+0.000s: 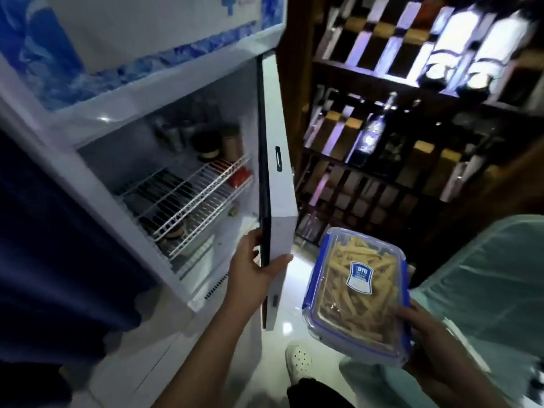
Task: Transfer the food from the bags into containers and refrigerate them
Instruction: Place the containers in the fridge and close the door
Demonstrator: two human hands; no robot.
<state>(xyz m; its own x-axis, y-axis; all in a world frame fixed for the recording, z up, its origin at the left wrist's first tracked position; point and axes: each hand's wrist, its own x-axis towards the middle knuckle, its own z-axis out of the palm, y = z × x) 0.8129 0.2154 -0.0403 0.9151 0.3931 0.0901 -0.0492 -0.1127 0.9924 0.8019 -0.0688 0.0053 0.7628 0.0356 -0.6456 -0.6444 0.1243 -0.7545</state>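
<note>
Your left hand (255, 272) curls its fingers round the open fridge door's (279, 184) lower edge; your right hand (424, 328) grips the lidded container (357, 293) of pale food sticks.

Very little can be read. The clear lid of the container (357, 293) — blue-rimmed, full of pale strips of food, at the near right — carries a blue and white sticker (359, 276). Its dark blue top band holds a few bold white letters, too blurred to spell out, and the lines of small print in the white part below are illegible. On the dark shelving to the far right stands a bottle (371, 134) with a blue patterned label — no word on it can be made out. The blue decoration on the fridge (164, 58) at the far left shows no readable lettering.
</note>
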